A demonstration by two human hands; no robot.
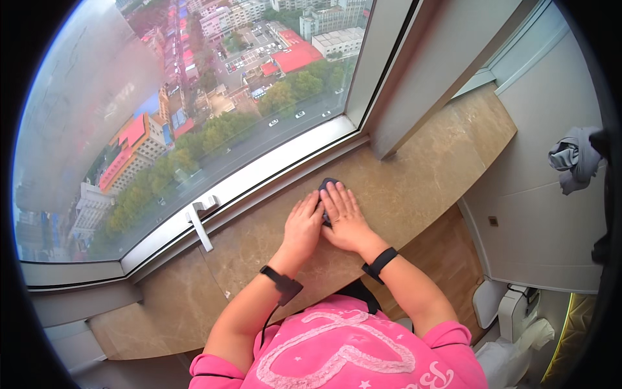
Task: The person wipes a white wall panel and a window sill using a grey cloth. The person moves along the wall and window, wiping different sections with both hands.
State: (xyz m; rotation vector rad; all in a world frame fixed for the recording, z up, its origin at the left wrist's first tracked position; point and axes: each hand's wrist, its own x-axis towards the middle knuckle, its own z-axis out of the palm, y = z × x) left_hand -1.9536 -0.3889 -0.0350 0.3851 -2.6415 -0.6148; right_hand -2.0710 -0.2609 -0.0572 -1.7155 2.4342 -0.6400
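A small dark cloth (329, 182), folded or bunched, lies on the brown marble-look windowsill (252, 243). My right hand (344, 214) rests flat over it, fingers together and pointing toward the window. Right against it, my left hand (303, 221) presses down on the cloth's left side, its thumb side meeting the right hand. Most of the cloth is hidden beneath both palms; bits of it show past the fingertips and between the hands. A black band sits on each wrist, the left one with a cable.
Beyond the sill stands a closed window with a silver handle (199, 226) jutting over the stone. A grey pillar (418, 73) rises at the right. The sill's curved front edge lies near my body. Grey fabric (576, 158) hangs at far right; a white appliance (515, 309) is lower right.
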